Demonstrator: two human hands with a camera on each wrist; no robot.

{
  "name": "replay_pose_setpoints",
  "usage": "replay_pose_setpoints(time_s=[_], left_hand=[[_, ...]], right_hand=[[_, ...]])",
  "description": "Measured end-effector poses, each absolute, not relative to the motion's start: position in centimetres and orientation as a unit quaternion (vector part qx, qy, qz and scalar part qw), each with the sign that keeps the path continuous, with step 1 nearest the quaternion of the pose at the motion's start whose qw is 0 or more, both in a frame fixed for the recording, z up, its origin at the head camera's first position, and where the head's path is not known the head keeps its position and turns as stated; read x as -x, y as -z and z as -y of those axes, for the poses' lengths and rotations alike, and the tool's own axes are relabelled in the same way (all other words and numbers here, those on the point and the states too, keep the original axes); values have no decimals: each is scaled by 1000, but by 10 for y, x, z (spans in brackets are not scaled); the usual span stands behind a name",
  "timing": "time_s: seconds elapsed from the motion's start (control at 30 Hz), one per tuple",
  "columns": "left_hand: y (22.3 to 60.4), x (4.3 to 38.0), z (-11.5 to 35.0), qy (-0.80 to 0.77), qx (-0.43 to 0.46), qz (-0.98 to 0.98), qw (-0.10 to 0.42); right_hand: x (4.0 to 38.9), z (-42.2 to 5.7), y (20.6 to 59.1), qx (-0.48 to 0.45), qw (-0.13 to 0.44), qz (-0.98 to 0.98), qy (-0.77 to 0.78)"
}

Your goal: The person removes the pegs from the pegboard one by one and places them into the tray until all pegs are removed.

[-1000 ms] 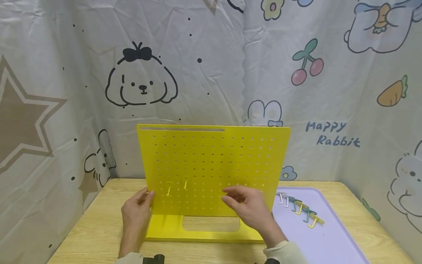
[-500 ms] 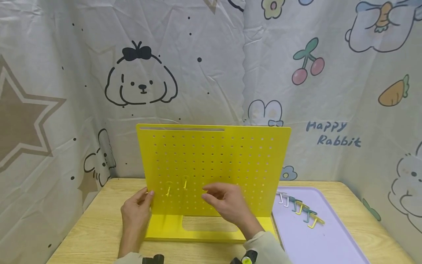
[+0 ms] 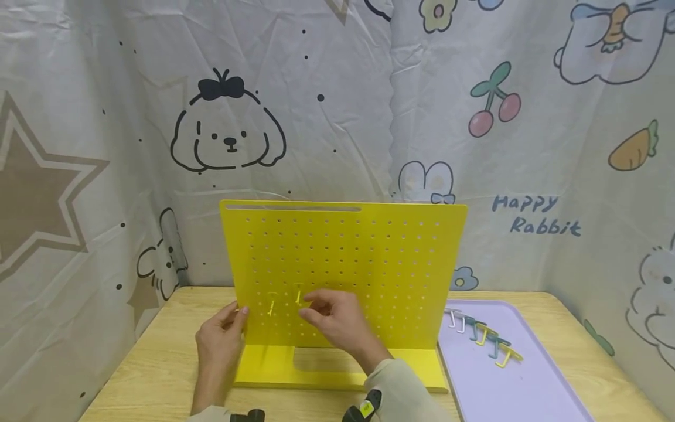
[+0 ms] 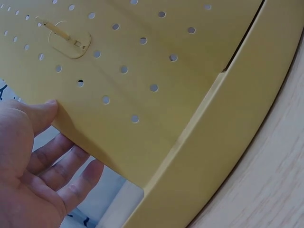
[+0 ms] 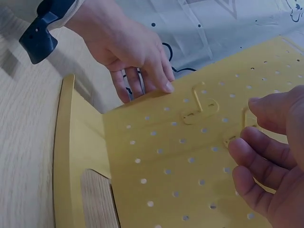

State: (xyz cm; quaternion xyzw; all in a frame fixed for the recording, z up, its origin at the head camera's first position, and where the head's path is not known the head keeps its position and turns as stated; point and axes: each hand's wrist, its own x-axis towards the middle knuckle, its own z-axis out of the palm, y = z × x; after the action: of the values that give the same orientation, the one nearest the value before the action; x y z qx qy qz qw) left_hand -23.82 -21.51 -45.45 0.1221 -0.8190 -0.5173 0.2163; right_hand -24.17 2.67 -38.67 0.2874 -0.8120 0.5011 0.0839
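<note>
A yellow pegboard [image 3: 334, 241] stands upright on its yellow base [image 3: 263, 366]. My left hand [image 3: 218, 340] holds its left edge, thumb in front and fingers behind, as the left wrist view also shows. Two yellow hooks sit on the board: a left hook [image 3: 271, 305] and, slightly higher, a right hook [image 3: 298, 295]. My right hand [image 3: 340, 319] is at the right hook, its thumb and fingers bent and apart. In the right wrist view the thumb partly overlaps this hook [image 5: 245, 116]; whether they touch, I cannot tell.
At the right, a lilac tray [image 3: 517, 381] lies on the wooden table [image 3: 142, 363], partly beside the base. It bears a row of several hooks [image 3: 485, 334] in white, green and yellow. A printed curtain [image 3: 343, 129] hangs behind the table.
My right hand has moved left across the front of the board, from its right half to the right hook. My left hand stays at the left edge.
</note>
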Motion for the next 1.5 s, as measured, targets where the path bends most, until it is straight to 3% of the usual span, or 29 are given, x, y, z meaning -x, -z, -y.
replay_pose_setpoints(time_s=[0.37,1.07,1.5], left_hand=[[456,240,210,531,-132,808,217],[455,239,210,526,-134,813,209],[455,239,211,516,-134,817,218]], right_hand=[[247,-15,388,-254,65,826,-500],[246,-12,392,-269,119,806,-514],[230,-47,391,-287,129,770,-556]])
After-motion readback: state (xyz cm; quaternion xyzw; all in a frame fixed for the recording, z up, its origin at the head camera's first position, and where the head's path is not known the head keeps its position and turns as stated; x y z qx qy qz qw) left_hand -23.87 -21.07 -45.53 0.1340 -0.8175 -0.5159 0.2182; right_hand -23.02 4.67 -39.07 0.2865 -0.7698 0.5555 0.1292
